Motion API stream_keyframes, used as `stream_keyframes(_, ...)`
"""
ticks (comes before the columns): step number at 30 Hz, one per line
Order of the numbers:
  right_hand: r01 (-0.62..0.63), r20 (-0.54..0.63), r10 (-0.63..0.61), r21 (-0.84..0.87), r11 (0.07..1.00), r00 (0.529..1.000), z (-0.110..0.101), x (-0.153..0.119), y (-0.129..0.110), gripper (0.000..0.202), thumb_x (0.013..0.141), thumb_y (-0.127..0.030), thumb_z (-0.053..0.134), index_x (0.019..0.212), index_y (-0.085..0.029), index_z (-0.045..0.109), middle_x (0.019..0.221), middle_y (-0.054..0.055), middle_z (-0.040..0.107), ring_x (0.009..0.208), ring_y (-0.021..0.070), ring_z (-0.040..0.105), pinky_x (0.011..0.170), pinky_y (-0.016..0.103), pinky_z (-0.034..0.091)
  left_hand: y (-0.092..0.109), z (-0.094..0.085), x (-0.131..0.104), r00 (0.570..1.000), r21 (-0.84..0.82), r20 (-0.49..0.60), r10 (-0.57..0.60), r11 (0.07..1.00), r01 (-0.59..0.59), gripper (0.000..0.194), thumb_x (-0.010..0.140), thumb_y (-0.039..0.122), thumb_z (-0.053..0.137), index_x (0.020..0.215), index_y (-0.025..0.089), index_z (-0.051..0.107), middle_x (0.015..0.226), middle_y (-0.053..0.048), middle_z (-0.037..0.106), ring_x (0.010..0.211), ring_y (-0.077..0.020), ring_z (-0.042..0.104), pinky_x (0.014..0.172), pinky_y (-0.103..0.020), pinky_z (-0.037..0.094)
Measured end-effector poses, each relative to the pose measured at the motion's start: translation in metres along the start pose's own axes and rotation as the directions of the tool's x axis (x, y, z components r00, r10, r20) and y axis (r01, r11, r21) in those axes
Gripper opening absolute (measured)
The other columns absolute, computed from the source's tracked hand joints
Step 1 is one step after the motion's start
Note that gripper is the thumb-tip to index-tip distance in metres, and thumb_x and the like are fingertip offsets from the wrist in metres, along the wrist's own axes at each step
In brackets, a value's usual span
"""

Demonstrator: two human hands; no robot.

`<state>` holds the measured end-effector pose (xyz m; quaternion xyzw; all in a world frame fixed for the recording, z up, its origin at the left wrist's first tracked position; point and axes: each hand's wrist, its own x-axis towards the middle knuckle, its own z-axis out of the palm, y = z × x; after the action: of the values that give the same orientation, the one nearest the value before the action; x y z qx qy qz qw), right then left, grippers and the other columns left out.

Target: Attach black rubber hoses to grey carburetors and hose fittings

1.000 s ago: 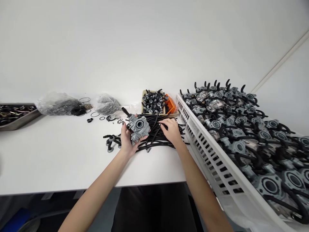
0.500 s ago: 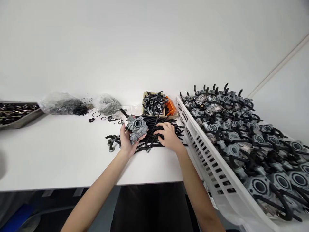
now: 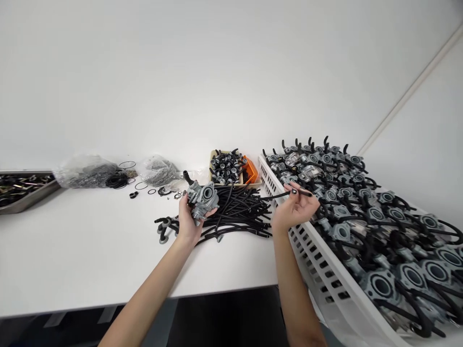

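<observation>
My left hand [image 3: 190, 222] is wrapped round a grey metal carburetor [image 3: 203, 198], which has a short black tube standing up at its upper left. To the right, my right hand [image 3: 295, 208] pinches a black rubber hose [image 3: 277, 196] near its far end, over the edge of the white basket. The hose stretches leftward toward a pile of loose black hoses [image 3: 238, 209] on the table. Several small black elbow tubes with grey caps [image 3: 164, 225] lie left of my left hand.
A white slotted basket [image 3: 321, 262] full of carburetors fills the right side. Behind the pile stand a cream bin [image 3: 211, 168] of capped tubes and an orange bin [image 3: 254, 169]. Farther left are plastic bags [image 3: 87, 172], black rings [image 3: 141, 185] and a metal tray [image 3: 27, 205].
My right hand has moved right from the hose pile, drawing out one hose. My left hand still holds the carburetor. The whole view has shifted slightly.
</observation>
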<state>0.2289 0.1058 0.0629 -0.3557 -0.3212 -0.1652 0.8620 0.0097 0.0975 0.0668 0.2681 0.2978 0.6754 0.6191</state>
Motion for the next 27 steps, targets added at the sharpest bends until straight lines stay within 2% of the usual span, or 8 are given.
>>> stream_keyframes(3,0.002,-0.032,0.001,0.109,0.994,1.000,0.016,0.010,-0.020,0.018,0.091,-0.031,0.057,0.097,-0.024,0.042,0.090,0.005,0.069,0.066,0.0180,0.071,0.063,0.037,0.059,0.007,0.019,0.001,0.999,0.022,0.001,0.033,0.999,-0.033,0.041,0.090,0.053,0.046,0.110,0.023,0.066,0.105,-0.006,0.073,0.091,-0.0242,0.071,0.069,-0.039,0.062)
stream_keyframes(9,0.005,-0.035,0.003,0.227,0.974,0.999,0.063,0.039,-0.069,0.017,0.093,-0.028,0.054,0.097,-0.028,0.037,0.087,0.002,0.066,0.069,0.0203,0.072,0.059,0.039,0.061,0.032,0.071,0.004,0.987,0.009,0.014,0.163,0.987,-0.163,0.047,0.091,0.057,0.044,0.117,0.022,0.062,0.111,-0.009,0.071,0.098,-0.0227,0.069,0.075,-0.034,0.062)
stream_keyframes(14,0.022,-0.096,0.005,0.287,0.958,0.995,0.096,0.052,-0.103,0.016,0.096,-0.027,0.048,0.103,-0.031,0.035,0.094,0.002,0.064,0.080,0.0213,0.073,0.068,0.044,0.063,0.052,0.100,0.007,0.936,0.042,-0.005,0.352,0.935,-0.351,0.045,0.086,0.059,0.051,0.113,0.024,0.060,0.120,-0.010,0.065,0.104,-0.0232,0.066,0.075,-0.036,0.061)
stream_keyframes(17,0.073,-0.198,-0.012,0.302,0.950,0.980,0.100,0.053,-0.109,0.016,0.096,-0.024,0.049,0.102,-0.031,0.036,0.096,0.002,0.063,0.091,0.0220,0.072,0.074,0.048,0.063,0.060,0.106,0.007,0.907,0.084,-0.027,0.421,0.905,-0.418,0.043,0.088,0.059,0.047,0.112,0.025,0.058,0.119,-0.009,0.064,0.098,-0.0211,0.067,0.071,-0.033,0.060)
stream_keyframes(20,0.081,-0.254,0.012,0.351,0.933,0.967,0.096,0.053,-0.106,0.019,0.094,-0.021,0.054,0.099,-0.029,0.038,0.098,0.002,0.065,0.096,0.0213,0.071,0.082,0.049,0.062,0.065,0.103,0.004,0.885,0.146,-0.055,0.463,0.880,-0.451,0.041,0.088,0.056,0.050,0.118,0.028,0.053,0.115,-0.006,0.064,0.093,-0.0190,0.067,0.065,-0.027,0.058)
stream_keyframes(23,0.044,-0.258,0.070,0.411,0.911,0.963,0.093,0.053,-0.101,0.021,0.091,-0.018,0.058,0.096,-0.028,0.039,0.100,0.003,0.068,0.096,0.0209,0.071,0.086,0.050,0.060,0.069,0.095,0.000,0.902,0.195,-0.024,0.431,0.887,-0.419,0.043,0.088,0.057,0.050,0.118,0.026,0.054,0.110,-0.007,0.065,0.088,-0.0192,0.068,0.059,-0.023,0.056)
stream_keyframes(27,0.025,-0.247,0.085,0.411,0.911,0.965,0.091,0.053,-0.096,0.023,0.090,-0.020,0.061,0.095,-0.027,0.040,0.103,0.004,0.069,0.091,0.0217,0.073,0.082,0.050,0.061,0.073,0.086,-0.003,0.931,0.186,-0.001,0.364,0.915,-0.357,0.047,0.087,0.057,0.051,0.121,0.025,0.054,0.107,-0.007,0.066,0.085,-0.0203,0.069,0.059,-0.025,0.057)
